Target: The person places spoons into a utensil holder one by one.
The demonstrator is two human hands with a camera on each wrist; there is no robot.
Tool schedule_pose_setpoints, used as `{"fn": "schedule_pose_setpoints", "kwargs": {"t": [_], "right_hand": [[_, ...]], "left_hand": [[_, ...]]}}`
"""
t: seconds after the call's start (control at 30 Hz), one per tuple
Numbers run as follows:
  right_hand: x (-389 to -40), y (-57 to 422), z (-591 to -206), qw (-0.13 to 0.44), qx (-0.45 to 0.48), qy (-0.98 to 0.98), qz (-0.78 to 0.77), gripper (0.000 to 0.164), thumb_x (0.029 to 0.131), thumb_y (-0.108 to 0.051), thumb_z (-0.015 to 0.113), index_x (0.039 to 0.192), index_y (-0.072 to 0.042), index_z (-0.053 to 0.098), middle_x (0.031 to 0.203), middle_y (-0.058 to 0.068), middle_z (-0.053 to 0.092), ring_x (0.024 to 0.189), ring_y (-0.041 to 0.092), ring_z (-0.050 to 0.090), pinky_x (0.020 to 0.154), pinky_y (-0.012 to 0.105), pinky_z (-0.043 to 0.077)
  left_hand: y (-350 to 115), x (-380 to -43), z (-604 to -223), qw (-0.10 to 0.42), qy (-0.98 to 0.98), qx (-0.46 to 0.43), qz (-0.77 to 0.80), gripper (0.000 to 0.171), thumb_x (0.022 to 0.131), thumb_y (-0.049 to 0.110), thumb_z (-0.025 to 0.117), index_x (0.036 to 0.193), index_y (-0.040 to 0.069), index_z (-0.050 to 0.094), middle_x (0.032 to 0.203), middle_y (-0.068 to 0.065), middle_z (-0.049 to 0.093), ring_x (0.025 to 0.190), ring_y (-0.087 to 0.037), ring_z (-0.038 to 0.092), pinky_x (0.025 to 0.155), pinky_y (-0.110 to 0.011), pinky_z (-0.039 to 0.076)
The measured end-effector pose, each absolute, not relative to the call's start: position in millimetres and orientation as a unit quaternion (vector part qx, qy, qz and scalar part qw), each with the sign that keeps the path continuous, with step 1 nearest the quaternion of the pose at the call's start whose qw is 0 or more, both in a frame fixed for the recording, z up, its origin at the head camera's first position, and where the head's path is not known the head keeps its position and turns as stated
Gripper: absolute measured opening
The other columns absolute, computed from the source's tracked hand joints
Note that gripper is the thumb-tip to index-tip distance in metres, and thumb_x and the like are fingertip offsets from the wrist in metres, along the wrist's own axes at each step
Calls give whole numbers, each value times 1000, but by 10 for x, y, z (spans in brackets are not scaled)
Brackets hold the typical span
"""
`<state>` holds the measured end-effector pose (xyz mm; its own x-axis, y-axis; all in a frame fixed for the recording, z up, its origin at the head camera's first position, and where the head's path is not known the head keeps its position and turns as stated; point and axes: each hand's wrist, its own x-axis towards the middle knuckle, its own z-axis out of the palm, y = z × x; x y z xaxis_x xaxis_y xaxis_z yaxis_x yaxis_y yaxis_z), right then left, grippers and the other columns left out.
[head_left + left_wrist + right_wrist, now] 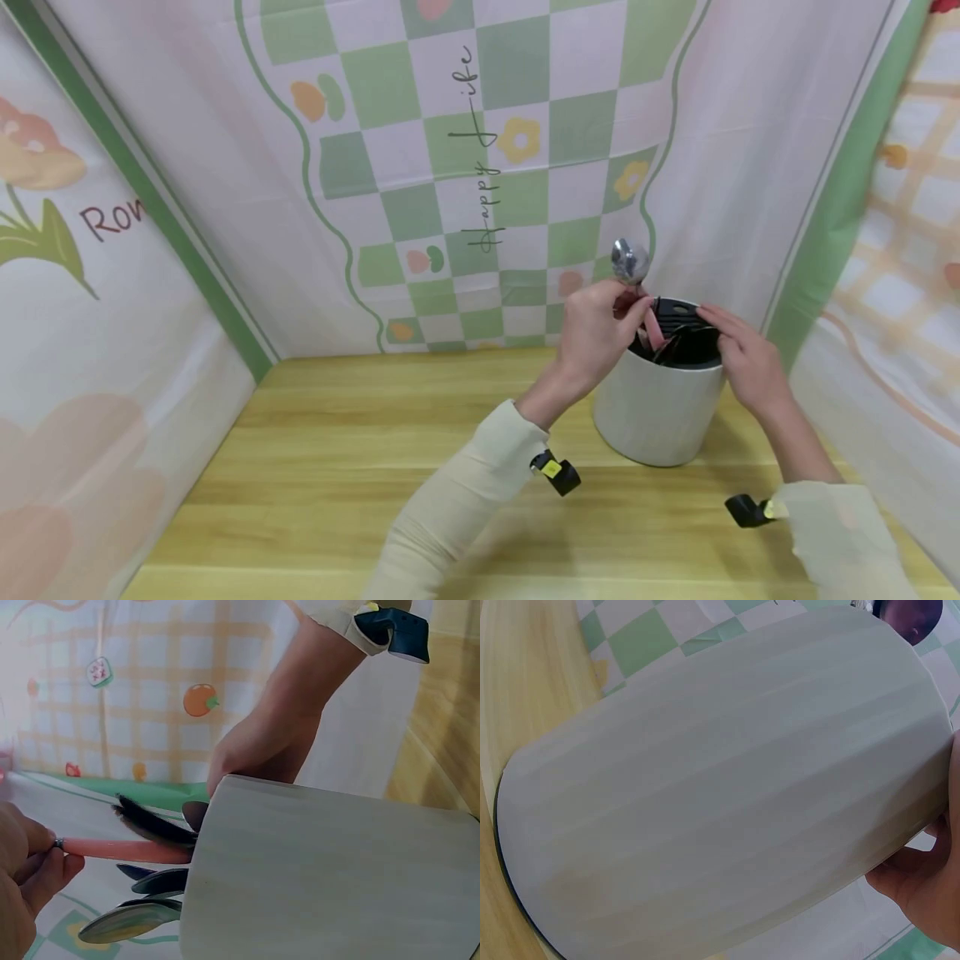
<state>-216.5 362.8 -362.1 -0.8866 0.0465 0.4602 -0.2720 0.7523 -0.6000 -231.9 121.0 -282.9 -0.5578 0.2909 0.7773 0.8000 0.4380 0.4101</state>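
Note:
My left hand (600, 329) pinches a pink-handled spoon (655, 329) at its neck, just above the white utensil holder (660, 417). The shiny metal bowl of the spoon points up above the fingers in the head view. In the left wrist view the pink handle (124, 850) runs down into the holder, and the hand hides the spoon's bowl. My right hand (753, 371) holds the holder's right rim, its fingers lying over the edge; the thumb side shows against the wall (780, 772) in the right wrist view.
Several dark utensils (154, 821) and a metal spoon (120, 922) stick up from the holder beside the pink handle. The holder stands on a wooden table (337, 467) near its back edge. Printed curtains (450, 167) enclose the back and sides.

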Motion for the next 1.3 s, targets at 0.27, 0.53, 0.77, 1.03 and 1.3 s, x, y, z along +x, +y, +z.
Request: {"fn": "schedule_pose_setpoints", "kwargs": {"t": [0.27, 0.53, 0.77, 1.03, 1.3], "right_hand": [[-2142, 3638, -3619, 228, 59, -910, 343, 49, 105, -19, 24, 147, -9, 48, 158, 15, 39, 147, 42, 31, 122, 43, 24], [-2159, 3576, -3610, 236, 61, -906, 347, 49, 105, -19, 25, 146, -9, 49, 157, 15, 41, 146, 43, 32, 122, 44, 25], [-2179, 3527, -3600, 221, 74, -903, 361, 49, 105, -16, 25, 147, -4, 46, 157, 21, 37, 144, 52, 30, 113, 70, 24], [-2192, 3530, -3596, 225, 64, -904, 356, 49, 104, -15, 25, 146, -5, 49, 156, 20, 39, 144, 49, 31, 115, 67, 25], [-2202, 3572, -3620, 229, 65, -904, 356, 48, 104, -15, 25, 146, -5, 48, 156, 20, 39, 144, 49, 31, 122, 57, 23]], "left_hand": [[1250, -2286, -2904, 297, -815, -348, -355, 10, 94, 18, 69, 91, 9, 71, 84, 2, 74, 73, 0, 65, 64, 2, 42], [1286, -2283, -3017, 298, -838, -350, -294, 11, 95, 21, 68, 87, 14, 69, 78, 7, 70, 68, 1, 59, 59, -2, 40], [1203, -2294, -3036, 291, -827, -321, -358, 19, 91, 20, 73, 80, 10, 60, 71, 2, 63, 60, -4, 57, 53, -4, 36], [1183, -2271, -2976, 257, -820, -315, -403, 37, 91, 21, 72, 120, 6, 55, 85, 0, 69, 65, 2, 62, 56, 0, 42], [1167, -2279, -2957, 270, -813, -332, -396, 30, 94, 17, 68, 122, 9, 59, 85, 2, 70, 67, 3, 62, 61, 1, 43]]}}
